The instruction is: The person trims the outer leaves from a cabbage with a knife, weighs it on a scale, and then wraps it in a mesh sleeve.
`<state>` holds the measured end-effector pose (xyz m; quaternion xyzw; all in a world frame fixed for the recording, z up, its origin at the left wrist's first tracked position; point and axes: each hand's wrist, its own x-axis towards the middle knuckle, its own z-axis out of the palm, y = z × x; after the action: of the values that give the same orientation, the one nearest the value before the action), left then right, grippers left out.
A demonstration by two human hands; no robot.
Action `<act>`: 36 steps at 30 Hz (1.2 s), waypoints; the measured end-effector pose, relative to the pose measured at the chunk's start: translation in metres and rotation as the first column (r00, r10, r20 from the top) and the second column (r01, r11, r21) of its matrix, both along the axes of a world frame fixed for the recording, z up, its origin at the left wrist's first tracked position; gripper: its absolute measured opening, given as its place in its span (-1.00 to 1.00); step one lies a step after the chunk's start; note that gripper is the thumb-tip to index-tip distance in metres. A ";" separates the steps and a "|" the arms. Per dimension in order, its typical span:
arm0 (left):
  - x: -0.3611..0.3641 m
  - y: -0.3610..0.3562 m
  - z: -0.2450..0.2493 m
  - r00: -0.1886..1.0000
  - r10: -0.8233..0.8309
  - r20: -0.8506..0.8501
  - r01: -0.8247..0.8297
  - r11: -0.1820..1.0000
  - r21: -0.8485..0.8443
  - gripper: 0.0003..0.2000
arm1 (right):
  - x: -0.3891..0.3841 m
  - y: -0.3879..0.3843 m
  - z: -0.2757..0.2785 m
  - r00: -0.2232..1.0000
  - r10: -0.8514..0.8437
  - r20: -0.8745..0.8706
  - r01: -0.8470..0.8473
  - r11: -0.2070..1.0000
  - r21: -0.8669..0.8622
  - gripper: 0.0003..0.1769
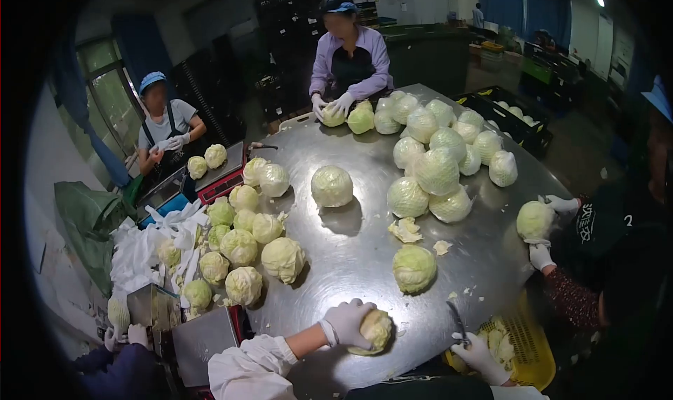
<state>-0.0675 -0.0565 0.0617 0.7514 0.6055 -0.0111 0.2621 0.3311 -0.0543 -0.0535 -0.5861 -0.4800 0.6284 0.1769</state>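
Left hand (347, 323), gloved, is clamped over the top of a cabbage (377, 332) at the near edge of the steel table (350, 260). For a clean trim I'd judge the head wants pinning flat, with those fingers kept off the side facing the knife (457, 323) (its blade points up and away, just apart from the head). Pose: the left arm reaches in from the left in a white sleeve with the wrist a little raised, while the right hand (480, 356) is closed round the knife handle, low, beside the yellow basket (536, 358) of leaves.
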 end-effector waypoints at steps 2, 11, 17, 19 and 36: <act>0.024 -0.012 0.003 0.996 -0.068 -0.059 0.077 0.982 0.175 -0.06 | -0.030 0.000 -0.009 0.985 0.153 0.077 -0.169 0.942 0.290 -0.54; 0.060 -0.054 -0.112 0.680 0.226 0.698 -0.415 0.903 0.112 -0.21 | -0.074 0.001 0.020 0.909 0.386 0.156 -0.417 0.840 0.347 -0.64; 0.097 -0.067 -0.125 0.375 0.359 0.855 -0.678 0.735 -0.011 -0.20 | -0.058 -0.017 0.024 0.928 0.351 0.122 -0.370 0.848 0.378 -0.57; 0.107 -0.067 -0.120 0.378 0.378 0.845 -0.722 0.691 0.014 -0.19 | -0.058 -0.025 0.022 0.921 0.381 0.082 -0.385 0.855 0.347 -0.56; 0.135 -0.072 -0.137 0.325 0.374 0.869 -0.819 0.570 0.061 -0.21 | -0.061 -0.037 0.026 0.806 0.343 0.481 -0.584 0.588 0.560 -0.77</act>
<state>0.0680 -0.1289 -0.0751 0.4186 0.6467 0.5742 0.2770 0.2703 -0.0909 -0.0274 -0.4236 -0.8363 0.3245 0.1263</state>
